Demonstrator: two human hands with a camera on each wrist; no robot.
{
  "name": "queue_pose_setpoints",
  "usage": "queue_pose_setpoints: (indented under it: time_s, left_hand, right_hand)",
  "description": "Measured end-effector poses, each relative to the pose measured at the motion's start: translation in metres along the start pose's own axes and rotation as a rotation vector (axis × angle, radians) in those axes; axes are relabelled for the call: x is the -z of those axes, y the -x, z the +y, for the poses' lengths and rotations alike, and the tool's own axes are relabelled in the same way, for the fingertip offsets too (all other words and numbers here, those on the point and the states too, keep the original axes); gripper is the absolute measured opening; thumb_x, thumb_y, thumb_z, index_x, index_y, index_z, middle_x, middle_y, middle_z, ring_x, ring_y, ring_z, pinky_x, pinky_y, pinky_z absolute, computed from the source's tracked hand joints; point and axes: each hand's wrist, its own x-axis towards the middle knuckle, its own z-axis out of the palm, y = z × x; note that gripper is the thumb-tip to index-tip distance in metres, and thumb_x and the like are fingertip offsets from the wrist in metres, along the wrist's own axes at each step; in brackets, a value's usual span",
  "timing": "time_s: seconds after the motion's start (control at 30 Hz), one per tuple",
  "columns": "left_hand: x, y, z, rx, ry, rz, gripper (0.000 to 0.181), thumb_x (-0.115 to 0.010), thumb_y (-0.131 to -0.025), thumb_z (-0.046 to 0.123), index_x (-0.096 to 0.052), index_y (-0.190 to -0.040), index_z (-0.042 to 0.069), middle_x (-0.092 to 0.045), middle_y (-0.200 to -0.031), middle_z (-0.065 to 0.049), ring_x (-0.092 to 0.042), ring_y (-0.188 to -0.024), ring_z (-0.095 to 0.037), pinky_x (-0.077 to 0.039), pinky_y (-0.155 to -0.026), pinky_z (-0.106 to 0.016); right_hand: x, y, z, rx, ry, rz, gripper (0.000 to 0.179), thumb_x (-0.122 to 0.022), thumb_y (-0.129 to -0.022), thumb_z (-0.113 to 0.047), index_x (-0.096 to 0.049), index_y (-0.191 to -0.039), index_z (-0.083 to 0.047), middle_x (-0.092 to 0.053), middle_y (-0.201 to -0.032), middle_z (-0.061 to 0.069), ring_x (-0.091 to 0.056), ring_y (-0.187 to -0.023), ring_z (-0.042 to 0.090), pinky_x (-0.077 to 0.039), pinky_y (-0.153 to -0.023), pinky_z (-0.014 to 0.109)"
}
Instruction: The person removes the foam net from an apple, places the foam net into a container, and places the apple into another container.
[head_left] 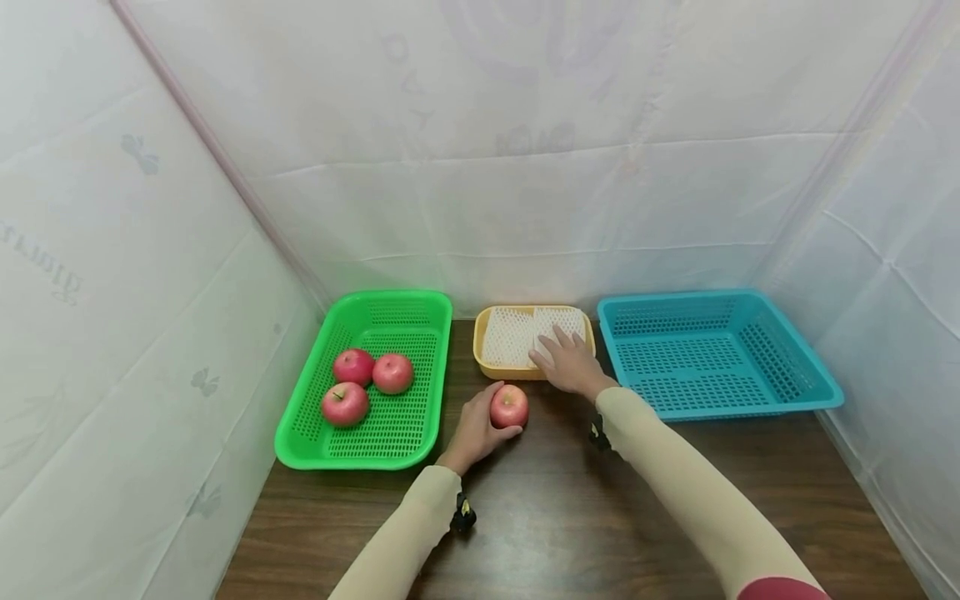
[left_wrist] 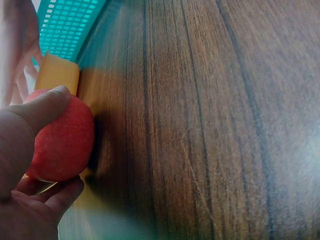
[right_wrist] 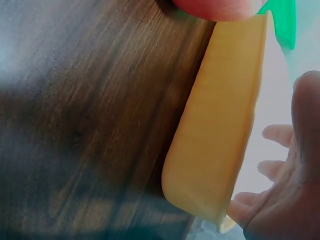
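Note:
My left hand (head_left: 477, 427) grips a red apple (head_left: 510, 406) just in front of a small yellow basket (head_left: 517, 374). In the left wrist view, thumb and fingers lie on opposite sides of the apple (left_wrist: 64, 142). White foam fruit nets (head_left: 507, 337) lie flat in the yellow basket, in two side-by-side piles. Over the right-hand pile is my right hand (head_left: 568, 363), its fingers spread and loosely extended. The right wrist view shows its fingertips (right_wrist: 272, 170) at the white nets above the basket's rim; nothing is pinched between them.
On the left, a green basket (head_left: 360, 461) holds three red apples (head_left: 346, 405). A blue basket (head_left: 675, 358) stands on the right, beside my right forearm. All rest on a dark wooden table (head_left: 570, 508), with white sheeting (head_left: 525, 208) behind and at both sides.

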Motion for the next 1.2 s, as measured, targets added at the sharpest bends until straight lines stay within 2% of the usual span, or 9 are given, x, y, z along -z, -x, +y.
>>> queue_pose_setpoints:
  time_s: [0.17,0.37,0.5,0.63,0.83,1.0,1.2]
  left_hand:
    - [0.0,-0.001,0.002,0.003,0.004,-0.008,0.081,-0.089,-0.082,0.026,-0.048,-0.148,0.004,-0.059,-0.137,-0.02,-0.056,-0.125,-0.04,-0.047,-0.105,-0.055]
    - [0.004,-0.006,0.009,-0.021,-0.079,-0.031,0.081,-0.09,-0.08,0.027,-0.049,-0.144,-0.001,-0.058,-0.138,-0.021,-0.057,-0.126,-0.038,-0.047,-0.106,-0.051]
    - [0.007,-0.01,0.016,0.0,-0.173,-0.058,0.081,-0.092,-0.077,0.029,-0.053,-0.14,-0.002,-0.06,-0.136,-0.019,-0.056,-0.124,-0.038,-0.047,-0.106,-0.049]
    - [0.008,-0.014,0.022,0.007,-0.258,-0.068,0.079,-0.095,-0.072,0.029,-0.056,-0.133,-0.004,-0.065,-0.124,-0.019,-0.06,-0.114,-0.036,-0.051,-0.099,-0.046]
    - [0.01,-0.019,0.032,0.055,-0.342,-0.114,0.075,-0.096,-0.07,0.03,-0.058,-0.123,-0.004,-0.068,-0.107,-0.018,-0.066,-0.099,-0.033,-0.057,-0.086,-0.043]
    - [0.012,-0.024,0.038,0.085,-0.363,-0.158,0.071,-0.096,-0.07,0.031,-0.058,-0.12,-0.002,-0.068,-0.105,-0.017,-0.066,-0.098,-0.032,-0.057,-0.085,-0.042]
    - [0.019,-0.028,0.041,0.059,-0.347,-0.207,0.072,-0.095,-0.072,0.029,-0.057,-0.126,-0.001,-0.065,-0.116,-0.019,-0.064,-0.108,-0.035,-0.054,-0.093,-0.045]
  right_hand:
    - [0.001,-0.002,0.001,-0.027,-0.034,-0.056,0.071,-0.031,-0.107,-0.058,-0.038,-0.159,-0.011,-0.024,-0.167,0.019,-0.013,-0.157,0.034,-0.007,-0.125,0.055]
    - [0.005,0.002,0.003,-0.074,-0.079,-0.09,0.074,-0.031,-0.106,-0.062,-0.037,-0.16,-0.012,-0.023,-0.167,0.021,-0.017,-0.154,0.044,-0.014,-0.122,0.061]
    - [0.005,0.003,0.002,-0.06,-0.069,-0.07,0.072,-0.032,-0.107,-0.06,-0.039,-0.158,-0.01,-0.027,-0.165,0.023,-0.019,-0.153,0.044,-0.014,-0.123,0.06]
    - [0.005,0.003,0.001,-0.053,-0.056,-0.063,0.07,-0.032,-0.107,-0.058,-0.04,-0.158,-0.01,-0.028,-0.165,0.022,-0.019,-0.153,0.042,-0.012,-0.124,0.058]
    - [0.002,0.002,0.0,-0.084,-0.07,-0.069,0.072,-0.035,-0.105,-0.061,-0.04,-0.158,-0.013,-0.024,-0.167,0.021,-0.02,-0.152,0.047,-0.02,-0.12,0.064]
    - [-0.002,0.001,0.002,-0.086,-0.069,-0.036,0.07,-0.04,-0.104,-0.062,-0.042,-0.157,-0.016,-0.025,-0.167,0.02,-0.023,-0.149,0.048,-0.025,-0.117,0.066]
    - [-0.006,0.002,0.001,-0.067,-0.074,0.044,0.068,-0.047,-0.103,-0.059,-0.043,-0.157,-0.018,-0.027,-0.166,0.019,-0.025,-0.149,0.047,-0.028,-0.117,0.065]
